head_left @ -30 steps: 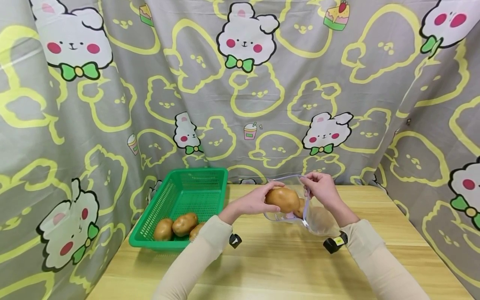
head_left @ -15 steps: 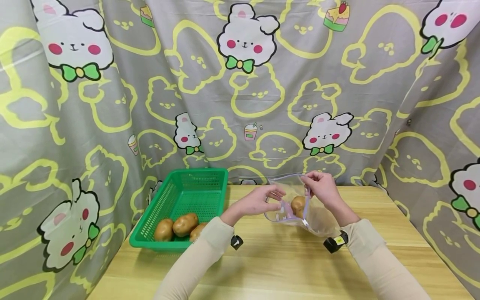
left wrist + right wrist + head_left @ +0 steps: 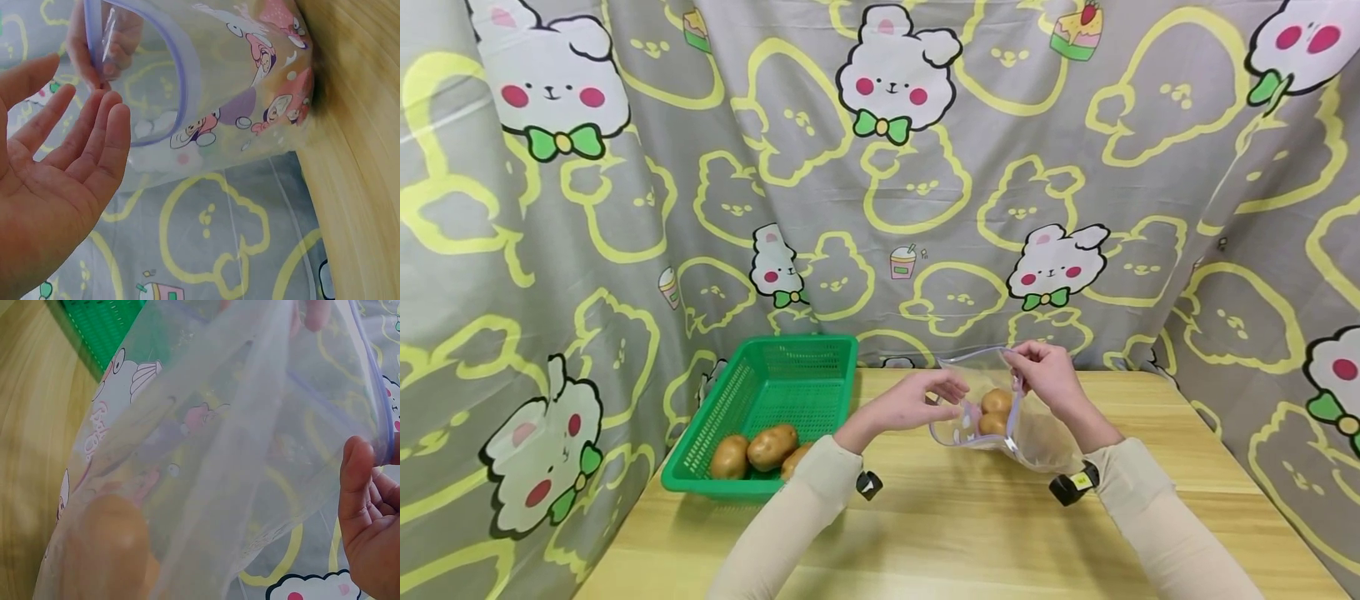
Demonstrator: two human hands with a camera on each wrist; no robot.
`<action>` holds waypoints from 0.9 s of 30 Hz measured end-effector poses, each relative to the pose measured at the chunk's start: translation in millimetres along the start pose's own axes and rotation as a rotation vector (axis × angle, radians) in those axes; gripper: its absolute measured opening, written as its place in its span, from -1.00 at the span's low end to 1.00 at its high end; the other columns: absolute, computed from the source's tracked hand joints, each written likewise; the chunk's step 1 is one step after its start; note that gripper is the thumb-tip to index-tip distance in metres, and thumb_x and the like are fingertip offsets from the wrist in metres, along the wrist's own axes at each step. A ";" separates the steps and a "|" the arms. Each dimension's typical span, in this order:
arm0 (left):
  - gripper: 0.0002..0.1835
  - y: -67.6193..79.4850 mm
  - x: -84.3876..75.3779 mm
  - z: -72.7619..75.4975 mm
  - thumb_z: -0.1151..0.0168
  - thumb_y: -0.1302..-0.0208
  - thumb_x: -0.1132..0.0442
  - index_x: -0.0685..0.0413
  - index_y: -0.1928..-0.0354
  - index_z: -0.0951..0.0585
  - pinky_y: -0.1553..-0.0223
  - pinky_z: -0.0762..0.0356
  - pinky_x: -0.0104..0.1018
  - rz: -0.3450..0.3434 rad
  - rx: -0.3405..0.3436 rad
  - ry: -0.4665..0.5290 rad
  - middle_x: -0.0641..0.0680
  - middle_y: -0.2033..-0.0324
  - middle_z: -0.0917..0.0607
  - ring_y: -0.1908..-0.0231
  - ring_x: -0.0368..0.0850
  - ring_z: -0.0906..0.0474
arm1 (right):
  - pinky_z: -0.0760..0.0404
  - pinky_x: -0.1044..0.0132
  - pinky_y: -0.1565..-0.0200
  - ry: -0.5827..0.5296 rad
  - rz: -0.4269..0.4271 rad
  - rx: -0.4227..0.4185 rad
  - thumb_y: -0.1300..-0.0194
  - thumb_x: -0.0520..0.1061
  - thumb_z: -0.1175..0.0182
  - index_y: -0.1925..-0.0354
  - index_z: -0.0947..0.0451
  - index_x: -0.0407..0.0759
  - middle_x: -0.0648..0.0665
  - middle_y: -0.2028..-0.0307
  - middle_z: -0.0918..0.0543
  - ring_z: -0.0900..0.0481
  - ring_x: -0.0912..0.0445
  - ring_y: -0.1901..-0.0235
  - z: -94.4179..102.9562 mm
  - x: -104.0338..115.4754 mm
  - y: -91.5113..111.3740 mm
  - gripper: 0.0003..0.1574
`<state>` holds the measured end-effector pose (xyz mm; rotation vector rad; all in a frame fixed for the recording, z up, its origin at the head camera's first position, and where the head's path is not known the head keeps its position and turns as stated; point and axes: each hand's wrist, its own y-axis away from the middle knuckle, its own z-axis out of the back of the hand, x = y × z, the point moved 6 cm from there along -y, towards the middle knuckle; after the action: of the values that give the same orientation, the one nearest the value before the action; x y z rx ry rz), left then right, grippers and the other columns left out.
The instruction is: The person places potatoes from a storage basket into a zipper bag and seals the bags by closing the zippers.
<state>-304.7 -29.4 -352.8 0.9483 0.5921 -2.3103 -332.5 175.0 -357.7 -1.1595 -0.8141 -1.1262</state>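
Observation:
A clear zip bag (image 3: 1041,442) with a purple rim and cartoon prints rests on the table, its mouth spread toward the left. Inside it lie two visible potatoes, an upper potato (image 3: 996,401) and a lower potato (image 3: 992,423); through the plastic a blurred potato (image 3: 115,540) shows in the right wrist view. My right hand (image 3: 1049,377) pinches the bag's rim between thumb and fingers. At the left side of the mouth my left hand (image 3: 913,403) holds nothing, its fingers spread and slightly bent, as the left wrist view of that hand (image 3: 69,159) confirms.
Left on the wooden table (image 3: 940,533) stands a green plastic basket (image 3: 797,402). Several potatoes sit at its near end, including one potato (image 3: 730,457) in the corner and another potato (image 3: 772,447) beside it. A patterned curtain (image 3: 925,208) hangs behind and at both sides.
One second ago my left hand gripped a potato at the bag's mouth; it has let go, and two potatoes now show inside the bag. The right hand keeps its hold on the rim.

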 end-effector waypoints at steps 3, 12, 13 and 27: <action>-0.68 7.2 0.0 4.2 -0.18 -0.31 0.30 0.15 -0.09 -0.51 0.10 -0.50 -0.32 0.004 -0.008 0.010 0.15 0.04 -0.61 0.03 -0.15 -0.53 | -0.54 0.31 0.62 0.006 -0.006 -0.001 -0.32 -0.11 -0.20 0.30 -0.54 -0.41 -0.18 0.61 -0.54 -0.48 0.19 0.72 0.3 -0.1 0.7 -0.68; -0.69 39.5 12.2 23.5 -0.17 -0.34 0.23 0.07 -0.10 -0.51 0.01 -0.47 -0.15 0.078 -0.081 0.010 0.02 -0.03 -0.55 -0.03 -0.07 -0.48 | -0.55 0.30 0.60 0.013 -0.009 0.009 -0.32 -0.09 -0.20 0.27 -0.53 -0.43 -0.13 0.61 -0.53 -0.49 0.18 0.71 -0.8 -3.4 1.5 -0.66; -0.68 43.4 14.4 25.3 -0.16 -0.34 0.22 0.06 -0.11 -0.50 -0.01 -0.46 -0.15 0.084 -0.084 0.009 0.02 -0.04 -0.54 -0.05 -0.05 -0.47 | -0.55 0.30 0.60 0.011 -0.008 0.011 -0.32 -0.09 -0.20 0.27 -0.53 -0.43 -0.14 0.61 -0.53 -0.49 0.18 0.70 -1.0 -3.5 1.4 -0.65; -0.64 103.5 47.7 52.3 -0.21 -0.31 0.23 0.07 -0.13 -0.49 -0.01 -0.44 -0.04 0.158 -0.178 -0.010 0.06 -0.04 -0.54 -0.05 0.06 -0.46 | -0.54 0.31 0.61 0.001 0.012 0.021 -0.33 -0.11 -0.18 0.30 -0.53 -0.42 -0.25 0.59 -0.54 -0.48 0.19 0.71 -2.6 -0.3 2.6 -0.68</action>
<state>-291.3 -152.4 -372.7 0.8663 0.6804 -2.0841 -330.2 172.5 -359.3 -1.1443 -0.8155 -1.1060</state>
